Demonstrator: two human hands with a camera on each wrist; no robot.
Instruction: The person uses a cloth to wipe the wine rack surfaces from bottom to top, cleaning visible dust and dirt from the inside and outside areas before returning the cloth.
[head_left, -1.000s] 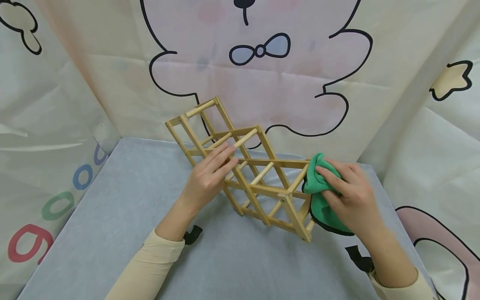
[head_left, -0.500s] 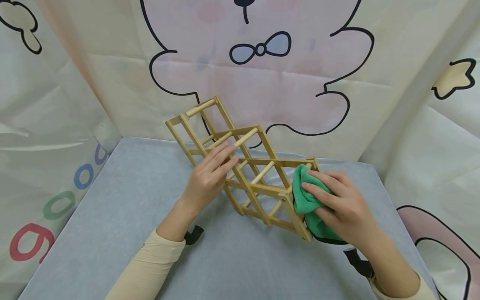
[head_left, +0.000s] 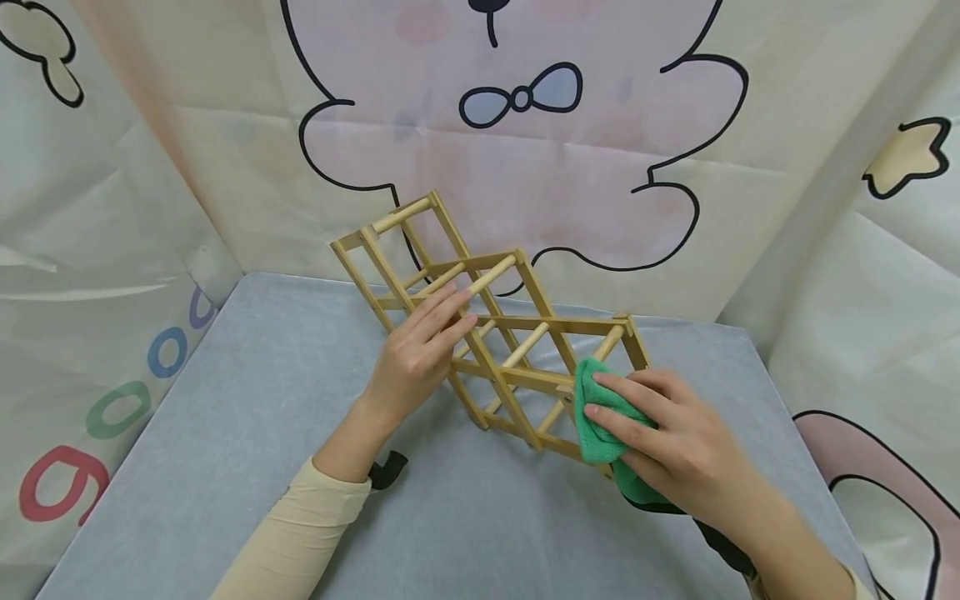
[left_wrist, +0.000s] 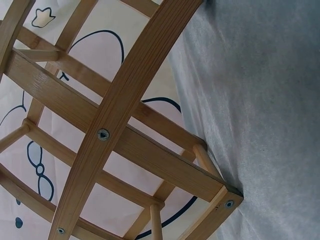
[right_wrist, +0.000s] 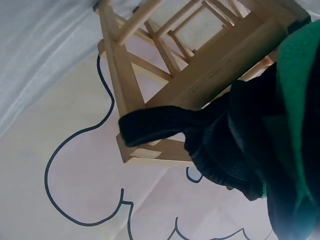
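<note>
A pale wooden lattice rack of slats and round dowels stands tilted on the table, rising toward the back left. My left hand holds it near its middle, fingers laid over a slat and dowel; the thumb is hidden. In the left wrist view the rack's slats show metal screws, and no hand is visible. My right hand grips a folded green cloth with black edging, pressed against the rack's near right corner post. The right wrist view shows the cloth and its black part beside the rack's end.
A light blue-grey cloth covers the table. Behind it hangs a pale curtain printed with a cartoon figure and bow tie. More printed fabric stands at both sides. A black strap piece shows by the left wrist.
My right hand has moved the green cloth from the rack's far right corner along its right end, down and leftward to the near corner. The left hand and the rack stay nearly still.
</note>
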